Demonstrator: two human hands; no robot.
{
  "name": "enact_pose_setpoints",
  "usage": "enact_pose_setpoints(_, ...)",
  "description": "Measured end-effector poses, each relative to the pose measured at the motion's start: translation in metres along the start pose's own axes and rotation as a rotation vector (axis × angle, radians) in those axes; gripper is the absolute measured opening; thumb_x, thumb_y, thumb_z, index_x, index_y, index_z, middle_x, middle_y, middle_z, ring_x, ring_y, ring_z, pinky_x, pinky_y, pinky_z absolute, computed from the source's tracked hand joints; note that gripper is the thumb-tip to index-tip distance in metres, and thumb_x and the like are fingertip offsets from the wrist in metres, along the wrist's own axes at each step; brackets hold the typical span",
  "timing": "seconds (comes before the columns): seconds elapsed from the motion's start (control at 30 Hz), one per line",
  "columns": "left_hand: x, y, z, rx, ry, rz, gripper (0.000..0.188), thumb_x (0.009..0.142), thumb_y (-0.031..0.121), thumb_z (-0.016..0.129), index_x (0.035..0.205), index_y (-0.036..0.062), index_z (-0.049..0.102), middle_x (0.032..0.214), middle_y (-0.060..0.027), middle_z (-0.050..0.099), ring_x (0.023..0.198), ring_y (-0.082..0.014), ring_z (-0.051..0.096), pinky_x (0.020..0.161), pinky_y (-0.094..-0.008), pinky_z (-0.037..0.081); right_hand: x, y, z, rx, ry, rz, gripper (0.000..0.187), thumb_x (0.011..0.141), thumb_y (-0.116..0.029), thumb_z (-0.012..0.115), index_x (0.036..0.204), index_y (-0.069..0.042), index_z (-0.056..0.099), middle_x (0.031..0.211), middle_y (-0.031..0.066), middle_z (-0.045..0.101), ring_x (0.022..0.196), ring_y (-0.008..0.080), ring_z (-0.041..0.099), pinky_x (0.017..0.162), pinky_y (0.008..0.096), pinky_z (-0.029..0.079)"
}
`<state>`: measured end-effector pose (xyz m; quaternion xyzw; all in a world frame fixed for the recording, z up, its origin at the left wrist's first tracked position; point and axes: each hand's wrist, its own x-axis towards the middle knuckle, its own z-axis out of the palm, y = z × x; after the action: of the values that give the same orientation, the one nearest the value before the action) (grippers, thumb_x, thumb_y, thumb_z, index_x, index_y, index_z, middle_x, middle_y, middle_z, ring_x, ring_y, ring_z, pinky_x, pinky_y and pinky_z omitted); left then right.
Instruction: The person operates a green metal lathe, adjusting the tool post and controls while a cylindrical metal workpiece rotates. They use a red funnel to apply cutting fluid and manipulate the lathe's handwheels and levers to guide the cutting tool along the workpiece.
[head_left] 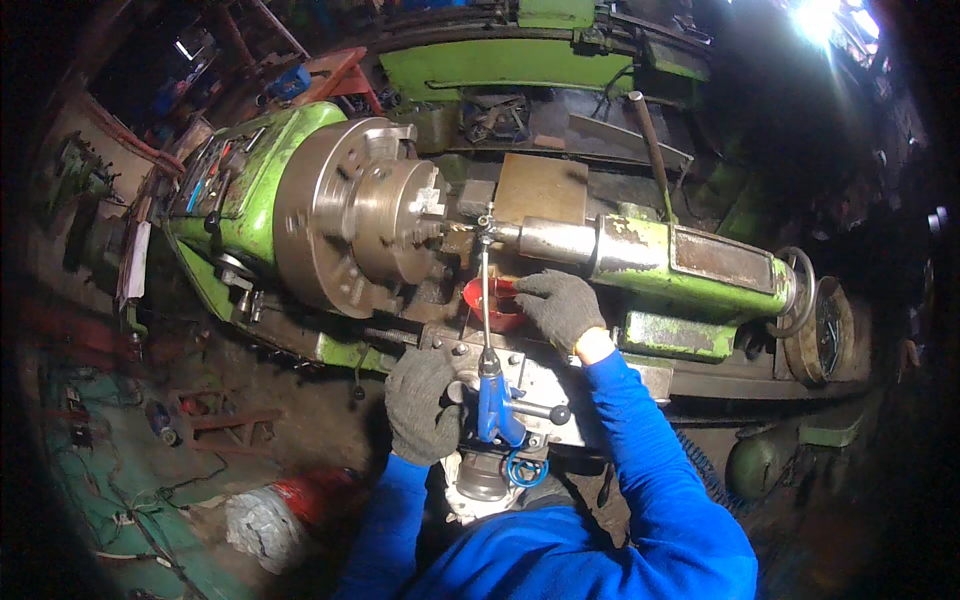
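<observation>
A large lathe chuck (330, 215) holds a round metal workpiece (392, 220); both look smeared, as if spinning. Opposite it, the green tailstock (690, 265) carries a steel quill (560, 240) whose slim tool meets the workpiece's face. My gloved right hand (560, 305) pinches the rim of a red cup (497, 308) below the quill. Left of the tool post, my gloved left hand (423, 405) is curled closed beside a metal knob; what its fingers hold is hidden. Between my hands lies a blue air blow gun (495, 410), its long metal nozzle reaching up to the quill's tip.
The green headstock (255, 205) stands at left with levers on it. A handwheel (797, 293) ends the tailstock at right. Beyond the bed are a brown block (541, 188) and an upright lever (652, 155). A white plastic bag (263, 528) and cables lie on the floor.
</observation>
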<state>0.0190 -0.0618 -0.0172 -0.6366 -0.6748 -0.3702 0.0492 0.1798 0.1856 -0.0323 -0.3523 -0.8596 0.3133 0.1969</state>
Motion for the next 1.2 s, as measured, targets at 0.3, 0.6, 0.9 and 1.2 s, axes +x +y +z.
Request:
enact_pose_setpoints(0.3, -0.004, 0.003, -0.010, -0.043, 0.052, 0.011, 0.049, 0.071, 0.017, 0.074, 0.119, 0.0049, 0.071, 0.130, -0.0200, 0.069, 0.124, -0.0454, 0.061, 0.109, -0.0589, 0.047, -0.026, -0.018, -0.036, 0.330, 0.265, 0.067, 0.022, 0.092, -0.019, 0.076, 0.107, -0.005, 0.082, 0.099, 0.0128, 0.080, 0.090, 0.0239, 0.077, 0.081, 0.0362, 0.059)
enact_pose_setpoints(0.6, -0.004, 0.010, -0.020, -0.054, 0.085, -0.024, 0.049, 0.072, 0.016, 0.071, 0.120, 0.0034, 0.070, 0.131, -0.0207, 0.068, 0.129, -0.0467, 0.058, 0.113, -0.0585, 0.044, 0.034, -0.030, -0.070, 0.420, 0.347, 0.140, 0.017, 0.094, -0.013, 0.074, 0.104, -0.001, 0.082, 0.091, 0.0073, 0.079, 0.079, 0.0142, 0.071, 0.073, 0.0303, 0.056)
enact_pose_setpoints(0.9, -0.007, 0.008, -0.019, -0.069, 0.096, -0.027, 0.051, 0.070, 0.020, 0.075, 0.119, 0.0044, 0.071, 0.132, -0.0195, 0.068, 0.130, -0.0464, 0.058, 0.116, -0.0597, 0.043, 0.122, -0.053, -0.004, 0.248, 0.277, 0.007, 0.031, 0.093, -0.031, 0.074, 0.109, -0.005, 0.081, 0.107, 0.0145, 0.080, 0.101, 0.0282, 0.077, 0.091, 0.0375, 0.058)
enact_pose_setpoints(1.2, -0.009, 0.009, -0.019, -0.052, 0.155, -0.003, 0.047, 0.069, 0.021, 0.077, 0.113, 0.0049, 0.071, 0.130, -0.0190, 0.068, 0.127, -0.0450, 0.059, 0.115, -0.0612, 0.044, 0.126, -0.068, 0.003, 0.000, 0.209, 0.061, 0.034, 0.090, -0.037, 0.071, 0.111, -0.012, 0.082, 0.112, 0.0139, 0.079, 0.107, 0.0340, 0.075, 0.094, 0.0429, 0.058)
